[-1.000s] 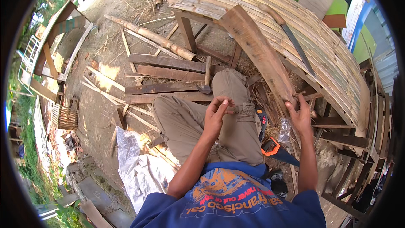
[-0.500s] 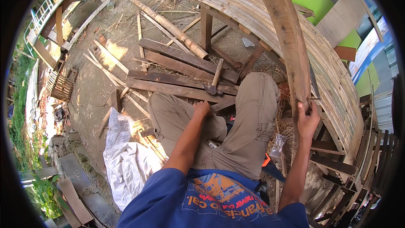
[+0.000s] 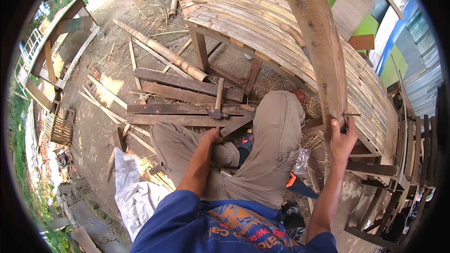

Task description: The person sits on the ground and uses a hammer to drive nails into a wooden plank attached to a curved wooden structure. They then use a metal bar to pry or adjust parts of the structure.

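Note:
My right hand (image 3: 343, 137) grips the lower end of a long weathered wooden plank (image 3: 318, 37), which stands nearly upright in front of a slatted bamboo platform (image 3: 262, 23). A nail sticks out of the plank just above my fingers. My left hand (image 3: 212, 137) reaches down between my knees toward a hammer (image 3: 217, 104) that lies on a pile of dark boards (image 3: 183, 94); whether the fingers touch the handle I cannot tell. I sit on the ground in khaki trousers and a blue shirt.
A thick bamboo pole (image 3: 161, 51) lies across the dirt beyond the boards. A white sack (image 3: 133, 192) lies at my left, an orange-handled saw (image 3: 295, 185) under my right leg. A small crate (image 3: 60, 130) stands at far left. Wooden frames (image 3: 398, 168) stack at right.
My right hand has swung the plank up from leaning on the platform to nearly upright. My left hand has dropped from my lap down toward the hammer on the boards.

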`<state>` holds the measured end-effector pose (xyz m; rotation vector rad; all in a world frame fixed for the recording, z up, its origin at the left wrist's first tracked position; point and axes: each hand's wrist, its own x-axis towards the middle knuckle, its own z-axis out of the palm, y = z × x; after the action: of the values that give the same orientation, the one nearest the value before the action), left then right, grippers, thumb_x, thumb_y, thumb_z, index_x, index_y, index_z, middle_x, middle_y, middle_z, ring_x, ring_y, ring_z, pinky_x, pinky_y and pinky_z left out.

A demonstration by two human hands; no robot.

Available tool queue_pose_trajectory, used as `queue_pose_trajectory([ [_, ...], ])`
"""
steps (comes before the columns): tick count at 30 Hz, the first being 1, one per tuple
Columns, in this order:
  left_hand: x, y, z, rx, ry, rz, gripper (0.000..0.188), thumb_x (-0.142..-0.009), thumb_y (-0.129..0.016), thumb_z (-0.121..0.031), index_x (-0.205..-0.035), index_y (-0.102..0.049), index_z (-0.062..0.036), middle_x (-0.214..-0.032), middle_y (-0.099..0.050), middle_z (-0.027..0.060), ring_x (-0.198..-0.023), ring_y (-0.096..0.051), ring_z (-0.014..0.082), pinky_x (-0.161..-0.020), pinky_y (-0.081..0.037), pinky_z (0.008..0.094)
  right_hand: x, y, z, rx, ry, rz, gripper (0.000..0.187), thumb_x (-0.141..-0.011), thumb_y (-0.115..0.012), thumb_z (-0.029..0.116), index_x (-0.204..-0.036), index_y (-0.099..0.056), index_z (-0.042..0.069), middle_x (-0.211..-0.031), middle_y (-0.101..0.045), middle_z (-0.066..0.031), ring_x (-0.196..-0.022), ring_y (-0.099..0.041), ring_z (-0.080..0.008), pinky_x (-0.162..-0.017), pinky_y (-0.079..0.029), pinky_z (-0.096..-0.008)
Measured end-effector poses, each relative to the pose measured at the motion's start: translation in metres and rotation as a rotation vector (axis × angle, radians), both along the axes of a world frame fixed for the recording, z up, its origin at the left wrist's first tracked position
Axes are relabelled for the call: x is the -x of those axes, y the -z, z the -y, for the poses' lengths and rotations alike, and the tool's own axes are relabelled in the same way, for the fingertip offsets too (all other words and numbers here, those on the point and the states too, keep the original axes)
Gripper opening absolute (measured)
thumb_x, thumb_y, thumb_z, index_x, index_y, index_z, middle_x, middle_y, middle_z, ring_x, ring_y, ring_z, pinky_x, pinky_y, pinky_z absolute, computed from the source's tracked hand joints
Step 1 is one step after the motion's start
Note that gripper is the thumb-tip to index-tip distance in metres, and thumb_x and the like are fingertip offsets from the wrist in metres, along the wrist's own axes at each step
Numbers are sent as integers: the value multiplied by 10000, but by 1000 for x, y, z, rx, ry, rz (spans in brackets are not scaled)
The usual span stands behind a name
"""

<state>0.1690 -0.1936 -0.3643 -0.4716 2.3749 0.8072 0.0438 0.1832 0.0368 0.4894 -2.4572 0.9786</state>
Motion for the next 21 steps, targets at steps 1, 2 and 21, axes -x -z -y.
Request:
queue_pose_trajectory([
  [1,-7,0,1,15,22,-21,713,-774,-685,-389,-1335,-496,9,-1311,-588,274,-1241,-567,394,-1041,-474,439,0,3,-1,29,-3,-14,486,-856,-793,349,-1070,-621,-51,-790,-606,-186,-693,-503,-247,-673,-476,-368],
  [2,-8,0,0,52,29,-35,755,-765,-692,-367,-1373,-438,1,-1335,-564,272,-1253,-552,395,-1049,-470,437,1,1,-1,3,22,31,482,-864,-787,351,-1068,-620,-53,-794,-608,-179,-700,-506,-235,-675,-476,-369],
  [21,31,-141,129,274,244,-314,693,-693,-787,-110,-1289,-436,-49,-1269,-563,213,-1214,-569,377,-1007,-500,446,68,30,6,-94,-3,141,592,-913,-725,390,-1207,-611,-111,-1045,-677,-313,-1024,-667,-402,-904,-491,-435],
])
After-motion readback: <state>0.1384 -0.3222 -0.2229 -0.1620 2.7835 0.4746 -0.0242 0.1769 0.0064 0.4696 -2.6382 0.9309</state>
